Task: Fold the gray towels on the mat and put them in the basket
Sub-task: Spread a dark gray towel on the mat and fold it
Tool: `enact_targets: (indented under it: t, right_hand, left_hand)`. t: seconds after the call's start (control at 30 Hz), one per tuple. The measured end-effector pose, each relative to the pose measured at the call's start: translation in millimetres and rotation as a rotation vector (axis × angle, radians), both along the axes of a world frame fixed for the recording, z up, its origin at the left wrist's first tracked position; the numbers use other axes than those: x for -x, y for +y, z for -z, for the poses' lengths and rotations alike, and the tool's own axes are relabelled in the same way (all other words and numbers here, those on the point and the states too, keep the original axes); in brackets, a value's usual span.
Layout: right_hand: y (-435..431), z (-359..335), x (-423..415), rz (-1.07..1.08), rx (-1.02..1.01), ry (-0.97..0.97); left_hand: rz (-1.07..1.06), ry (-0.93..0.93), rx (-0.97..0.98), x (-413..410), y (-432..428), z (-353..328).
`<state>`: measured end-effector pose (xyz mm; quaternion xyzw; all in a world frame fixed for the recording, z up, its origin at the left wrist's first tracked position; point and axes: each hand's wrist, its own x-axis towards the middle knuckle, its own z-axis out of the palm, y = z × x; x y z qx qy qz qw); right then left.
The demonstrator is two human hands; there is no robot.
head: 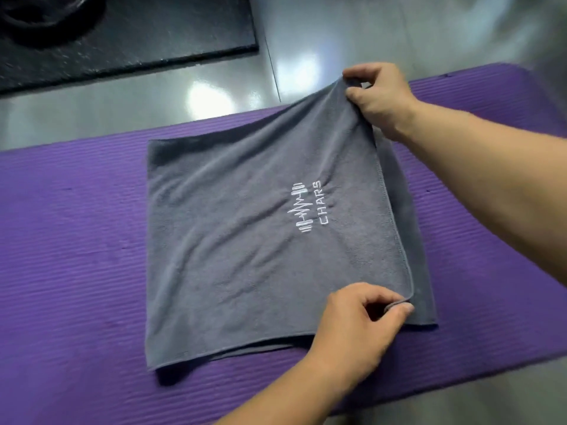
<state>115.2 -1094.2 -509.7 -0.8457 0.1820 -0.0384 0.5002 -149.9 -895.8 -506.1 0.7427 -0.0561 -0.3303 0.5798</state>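
Observation:
A gray towel (pixel 245 240) with a white embroidered logo lies folded double on the purple mat (pixel 70 256). My right hand (pixel 380 96) pinches the far right corner of the top layer and holds it lifted above the mat. My left hand (pixel 359 326) pinches the near right corner of the same layer, just off the lower layer. The lower layer sticks out as a strip along the right side. No basket is in view.
A black rubber mat (pixel 138 35) lies on the shiny gray floor (pixel 337 35) at the far left, with a dark round object (pixel 46 13) on its far corner. The purple mat extends well to the left and right of the towel.

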Motion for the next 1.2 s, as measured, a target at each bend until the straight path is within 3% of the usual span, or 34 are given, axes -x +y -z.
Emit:
enact_targets:
  t: [0.27,0.53,0.63,0.77,0.9,1.07,1.2]
  right_hand:
    - [-58,40,22,0.068,0.063,0.082]
    - [-69,74,38,0.047,0.170,0.127]
    - [-67,79,41,0.011,0.264,0.087]
    - [-67,90,44,-0.039,0.409,0.054]
    - [-65,95,40,0.027,0.412,0.051]
    - [-61,90,19,0.240,0.289,0.115]
    - [-67,92,8,0.334,0.192,0.159]
  left_hand:
    - [0.142,-0.194,-0.109,14,-54,22]
    - [0.394,-0.195,-0.393,24,-77,48]
    - [0.370,-0.160,-0.315,9,-78,38]
    - [0.098,-0.345,-0.303,-71,-40,35]
    - [-0.155,-0.535,-0.559,-188,48,55]
    - [0.022,-0.772,-1.020,-293,141,49]
    - [0.257,-0.737,-1.105,-321,171,38]
